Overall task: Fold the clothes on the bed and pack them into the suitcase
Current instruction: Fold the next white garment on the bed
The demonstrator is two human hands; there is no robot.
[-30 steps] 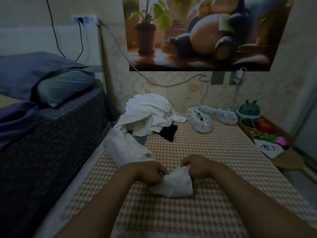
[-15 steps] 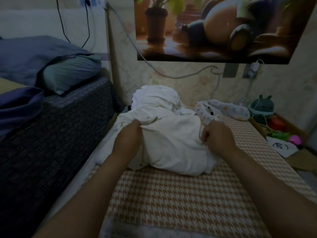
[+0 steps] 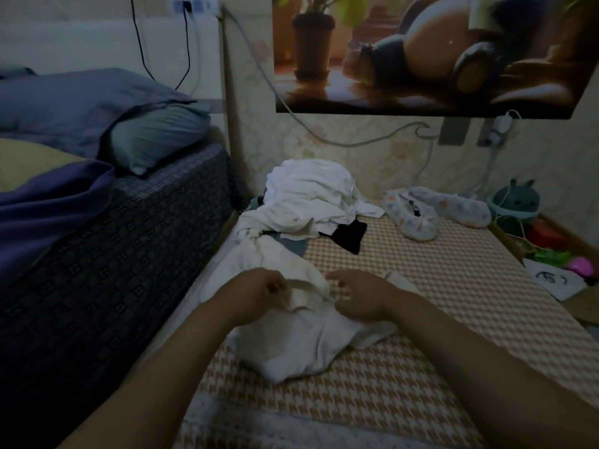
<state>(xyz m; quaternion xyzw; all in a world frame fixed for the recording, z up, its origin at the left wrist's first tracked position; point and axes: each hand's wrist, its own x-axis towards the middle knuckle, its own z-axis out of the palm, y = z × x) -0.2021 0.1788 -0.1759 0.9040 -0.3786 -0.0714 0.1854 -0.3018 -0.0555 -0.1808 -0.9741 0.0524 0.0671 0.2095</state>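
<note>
White garment (image 3: pixel 301 338): soft matt cloth, creased. Bed cover (image 3: pixel 421 319): woven houndstooth cloth, probably slightly rough. Poster (image 3: pixel 421 53): glossy.

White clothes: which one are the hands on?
The near garment, lying in front of the pile; the left hand and right hand pinch its upper edge. The pile lies farther back, by the wall, beyond both hands.

white garment (image 3: pixel 301 345) crumpled (on bed)

place: home bedroom | we see: low bed with beige houndstooth cover (image 3: pixel 437 286), grey-blue soft pillow (image 3: pixel 155 137), big cartoon wall poster (image 3: pixel 421 53)
</note>
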